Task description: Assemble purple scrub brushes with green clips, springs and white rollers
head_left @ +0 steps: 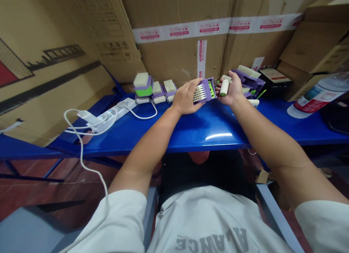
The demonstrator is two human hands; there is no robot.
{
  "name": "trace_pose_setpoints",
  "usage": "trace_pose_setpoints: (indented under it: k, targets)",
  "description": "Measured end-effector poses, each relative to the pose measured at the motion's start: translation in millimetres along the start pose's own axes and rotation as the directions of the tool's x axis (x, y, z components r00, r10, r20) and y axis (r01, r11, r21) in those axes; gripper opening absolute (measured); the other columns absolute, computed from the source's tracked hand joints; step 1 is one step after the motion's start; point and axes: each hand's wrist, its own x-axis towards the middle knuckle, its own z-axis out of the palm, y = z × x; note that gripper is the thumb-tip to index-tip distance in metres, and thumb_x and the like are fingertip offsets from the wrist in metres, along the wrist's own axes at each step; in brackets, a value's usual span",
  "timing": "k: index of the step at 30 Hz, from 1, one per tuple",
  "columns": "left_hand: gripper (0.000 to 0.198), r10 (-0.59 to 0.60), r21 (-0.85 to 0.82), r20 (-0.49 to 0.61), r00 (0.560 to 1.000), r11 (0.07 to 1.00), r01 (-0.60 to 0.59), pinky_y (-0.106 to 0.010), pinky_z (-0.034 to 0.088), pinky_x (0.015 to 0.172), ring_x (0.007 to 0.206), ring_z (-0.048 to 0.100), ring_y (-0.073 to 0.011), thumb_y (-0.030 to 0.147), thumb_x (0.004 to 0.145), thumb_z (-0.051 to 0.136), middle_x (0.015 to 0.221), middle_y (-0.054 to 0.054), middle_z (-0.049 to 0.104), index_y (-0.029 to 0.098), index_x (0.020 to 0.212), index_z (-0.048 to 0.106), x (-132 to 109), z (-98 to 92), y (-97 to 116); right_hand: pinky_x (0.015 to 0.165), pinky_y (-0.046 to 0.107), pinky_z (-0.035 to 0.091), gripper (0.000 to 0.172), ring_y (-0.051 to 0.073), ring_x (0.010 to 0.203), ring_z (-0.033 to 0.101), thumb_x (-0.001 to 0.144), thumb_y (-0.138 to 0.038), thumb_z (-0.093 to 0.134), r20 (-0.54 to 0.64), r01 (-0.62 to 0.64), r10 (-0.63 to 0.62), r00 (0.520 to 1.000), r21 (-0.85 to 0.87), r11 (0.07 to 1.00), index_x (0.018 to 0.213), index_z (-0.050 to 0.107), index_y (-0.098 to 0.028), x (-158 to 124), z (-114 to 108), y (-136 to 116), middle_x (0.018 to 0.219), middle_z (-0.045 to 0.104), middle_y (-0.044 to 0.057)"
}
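Note:
My left hand (184, 97) is closed around a purple brush (208, 89) with cream bristles. The brush's green-lined end points to the right. Beside it, my right hand (235, 90) is turned palm up, fingers curled around a short cream cylinder (224, 87) with a green end. Both hands are above the blue table (191, 134), close together; whether the brush and the cylinder touch, I cannot tell. Left of my left hand stand several similar brushes, among them a purple-and-green one (142, 85) with its bristles up.
More purple brush parts (248, 78) lie piled behind my right hand, near a black box (275, 80). A large labelled bottle (313, 96) stands at the right. On the left are a white power strip (110, 116) and a looping white cable (81, 151). Cardboard boxes (174, 56) wall off the back.

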Motion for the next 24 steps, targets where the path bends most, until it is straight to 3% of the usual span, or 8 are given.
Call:
trace_pose_setpoints:
  k: [5, 11, 15, 19, 24]
  targets:
    - [0.098, -0.031, 0.015, 0.019, 0.999, 0.999, 0.031, -0.059, 0.053, 0.138, 0.163, 0.064, -0.0444, 0.046, 0.093, 0.090, 0.176, -0.020, 0.064, 0.022, 0.177, 0.047, 1.2, -2.8, 2.4, 0.048, 0.028, 0.039, 0.052, 0.014, 0.052, 0.039, 0.086, -0.055, 0.086, 0.008, 0.023, -0.024, 1.000, 0.032, 0.999, 0.078, 0.042, -0.029, 3.2, -6.1, 0.4, 0.062, 0.041, -0.007]
    - [0.096, -0.103, 0.091, 0.100, 0.990, 0.991, 0.094, -0.061, 0.053, 0.138, 0.164, 0.062, -0.0453, 0.040, 0.095, 0.085, 0.179, -0.021, 0.061, 0.021, 0.181, 0.044, 3.1, -14.7, 15.9, 0.059, 0.030, 0.047, 0.046, 0.014, 0.059, 0.046, 0.070, -0.027, 0.091, 0.107, 0.087, -0.083, 0.991, -0.035, 0.996, 0.084, 0.047, -0.029, -5.5, -7.6, -4.1, 0.067, 0.048, -0.008]
    - [0.096, -0.098, 0.083, 0.080, 0.992, 0.992, 0.092, -0.061, 0.055, 0.136, 0.162, 0.064, -0.0440, 0.038, 0.095, 0.083, 0.178, -0.019, 0.064, 0.024, 0.181, 0.043, 2.5, -17.8, 17.0, 0.064, 0.032, 0.052, 0.052, 0.016, 0.066, 0.057, 0.064, -0.026, 0.099, 0.178, 0.144, -0.100, 0.979, -0.250, 0.957, 0.096, 0.058, -0.031, -17.6, 2.5, -1.8, 0.072, 0.056, -0.010]
    - [0.097, -0.099, 0.092, 0.097, 0.990, 0.992, 0.090, -0.063, 0.055, 0.135, 0.161, 0.064, -0.0451, 0.037, 0.095, 0.082, 0.177, -0.020, 0.063, 0.024, 0.182, 0.043, 2.3, -17.9, 15.1, 0.059, 0.029, 0.049, 0.058, 0.015, 0.068, 0.061, 0.054, -0.018, 0.102, 0.217, 0.128, -0.034, 0.976, -0.434, 0.892, 0.094, 0.061, -0.028, -21.4, 10.8, 8.7, 0.076, 0.063, -0.008]
    - [0.097, -0.102, 0.088, 0.106, 0.989, 0.992, 0.093, -0.064, 0.053, 0.136, 0.162, 0.063, -0.0465, 0.037, 0.095, 0.082, 0.178, -0.022, 0.062, 0.021, 0.182, 0.043, 2.7, -17.8, 13.2, 0.056, 0.029, 0.049, 0.048, 0.017, 0.069, 0.062, 0.061, -0.019, 0.100, 0.203, 0.084, 0.014, 0.979, -0.465, 0.881, 0.092, 0.064, -0.026, -19.9, 8.7, 10.5, 0.077, 0.066, -0.004]
